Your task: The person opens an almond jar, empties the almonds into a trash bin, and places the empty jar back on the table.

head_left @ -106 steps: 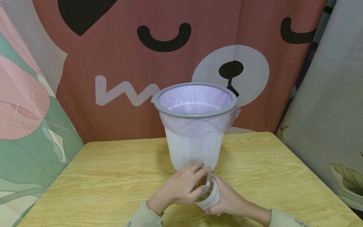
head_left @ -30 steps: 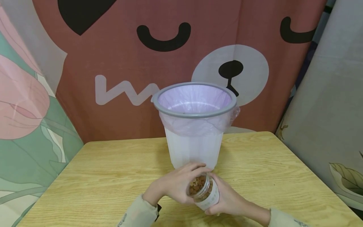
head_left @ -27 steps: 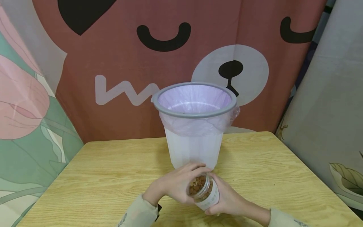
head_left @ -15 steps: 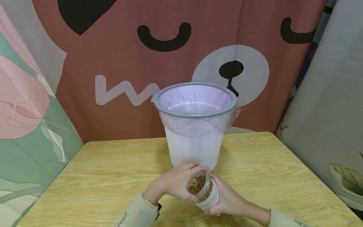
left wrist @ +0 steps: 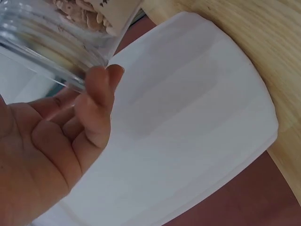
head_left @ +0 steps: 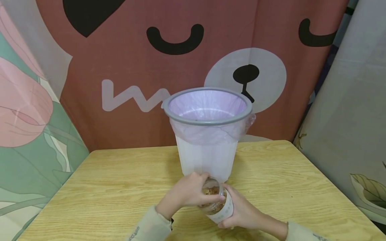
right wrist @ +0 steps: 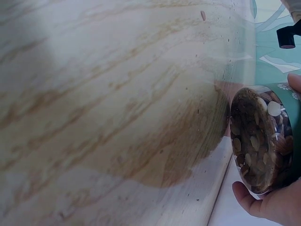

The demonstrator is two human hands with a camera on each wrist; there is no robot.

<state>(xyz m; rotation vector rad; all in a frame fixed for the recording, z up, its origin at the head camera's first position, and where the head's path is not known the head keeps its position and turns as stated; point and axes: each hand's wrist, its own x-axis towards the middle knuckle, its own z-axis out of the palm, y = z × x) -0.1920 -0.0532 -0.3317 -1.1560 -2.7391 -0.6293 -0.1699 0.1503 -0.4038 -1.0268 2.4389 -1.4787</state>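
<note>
A clear jar (head_left: 222, 213) of brown nut-like pieces, with a pale label band, leans to the left just in front of the bin. My right hand (head_left: 241, 210) grips its labelled body; in the right wrist view the jar's base (right wrist: 256, 141) faces the camera, with the pieces showing through. My left hand (head_left: 187, 193) is at the clear top end, one digit laid across the neck and the other fingers round the far side. In the left wrist view the curled fingers (left wrist: 96, 101) meet the edge of the clear top (left wrist: 51, 47).
Behind the hands a white bin (head_left: 205, 157) with a grey rim (head_left: 208, 122) and a purple liner (head_left: 208, 100) stands on the wooden table (head_left: 126, 180). A printed curtain (head_left: 132, 127) hangs along the table's far edge, with a pale curtain (head_left: 337, 110) on the right.
My left hand has turned at the jar's top, bringing a digit across the neck from the lower-left edge and drawing its upper fingers back leftward. The right hand and jar hold nearly still.
</note>
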